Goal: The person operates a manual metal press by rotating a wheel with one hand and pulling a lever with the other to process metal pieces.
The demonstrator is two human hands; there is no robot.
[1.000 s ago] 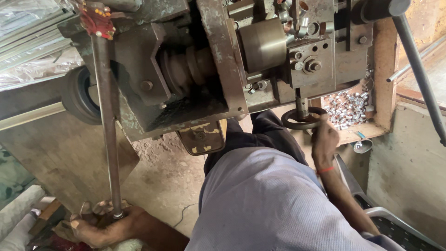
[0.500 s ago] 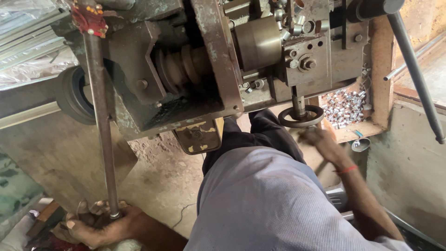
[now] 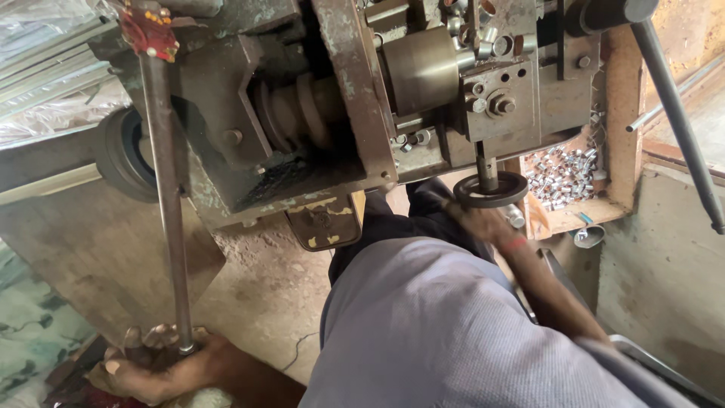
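Rod (image 3: 168,227), a long steel bar standing nearly upright at the near left, looks to me heavy, stiff and a bit greasy, so the low end is the place to grip; my left hand (image 3: 155,366) has its fingers wrapped round that bottom end. Farther right, my right hand (image 3: 483,224) lies under the small black handwheel (image 3: 491,189), fingers blurred, so I cannot tell how they sit. Beyond, the worn machine (image 3: 340,91) stands over a dusty floor (image 3: 257,287), with a wooden tray (image 3: 574,215) of small metal parts at far right.
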